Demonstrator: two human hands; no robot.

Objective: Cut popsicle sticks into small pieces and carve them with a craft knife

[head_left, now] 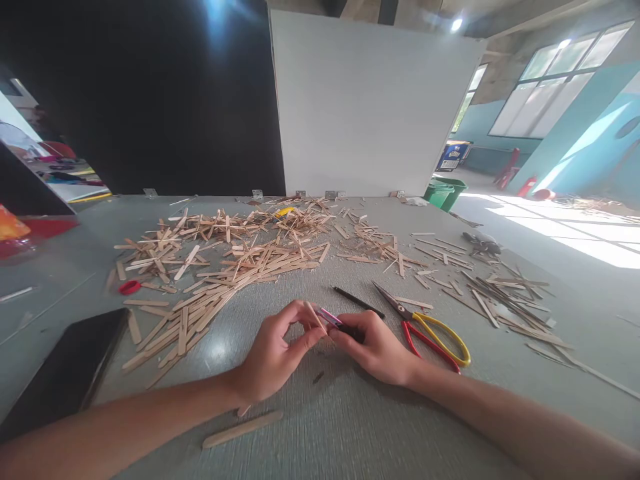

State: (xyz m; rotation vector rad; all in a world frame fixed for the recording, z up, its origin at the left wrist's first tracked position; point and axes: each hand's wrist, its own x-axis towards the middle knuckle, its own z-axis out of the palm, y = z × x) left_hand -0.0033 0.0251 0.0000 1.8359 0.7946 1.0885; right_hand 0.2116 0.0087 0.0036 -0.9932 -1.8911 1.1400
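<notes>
Between its thumb and fingers, my left hand (280, 350) pinches a small wooden craft stick (315, 316). My right hand (377, 348) is closed around the black handle of a craft knife (354, 331). The knife's shiny blade lies against or just beside the stick; which one I cannot tell. Both hands meet low over the grey table. Just beyond my right hand lie a black pen or pencil (359, 301) and scissors (435, 333) with one yellow and one red handle, blades nearly together. A loose craft stick (243, 429) rests near my left forearm.
A heap of craft sticks (245, 267) spreads across the table's (380, 433) left and middle, with a yellow object (285, 212) in it. A red ring (130, 287) and a dark phone-like slab (67, 370) lie left. Thin split strips (515, 307) lie right. Black and white panels (375, 107) stand behind.
</notes>
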